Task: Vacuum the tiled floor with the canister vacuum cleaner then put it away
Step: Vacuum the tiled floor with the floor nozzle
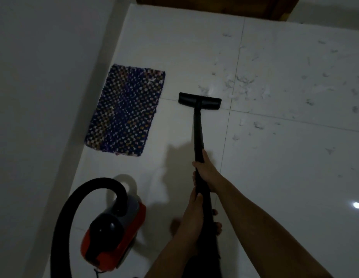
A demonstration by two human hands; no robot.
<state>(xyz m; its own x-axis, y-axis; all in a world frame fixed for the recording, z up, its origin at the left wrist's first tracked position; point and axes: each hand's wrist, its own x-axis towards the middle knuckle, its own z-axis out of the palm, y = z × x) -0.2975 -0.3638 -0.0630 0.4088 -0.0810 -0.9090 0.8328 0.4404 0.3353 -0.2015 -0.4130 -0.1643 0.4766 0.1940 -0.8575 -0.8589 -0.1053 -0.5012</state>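
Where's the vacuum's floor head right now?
In the head view, the floor head sits mid-frame on the tiles, just right of the patterned mat, at the edge of scattered debris.

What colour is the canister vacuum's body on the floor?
The canister vacuum is red-orange with a black top and grey band, clearest in the head view.

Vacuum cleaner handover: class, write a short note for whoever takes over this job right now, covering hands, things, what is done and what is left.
Left hand: grips the wand at its near end.
Right hand: grips the wand further out.
Floor head: flat on the tiled floor, right of the woven mat, at the edge of the white scraps.
Canister: on the floor at the person's left, hose attached.
Done: the near tiles look free of scraps.
Left: vacuum the scraps ahead and to the right, then put the vacuum away.
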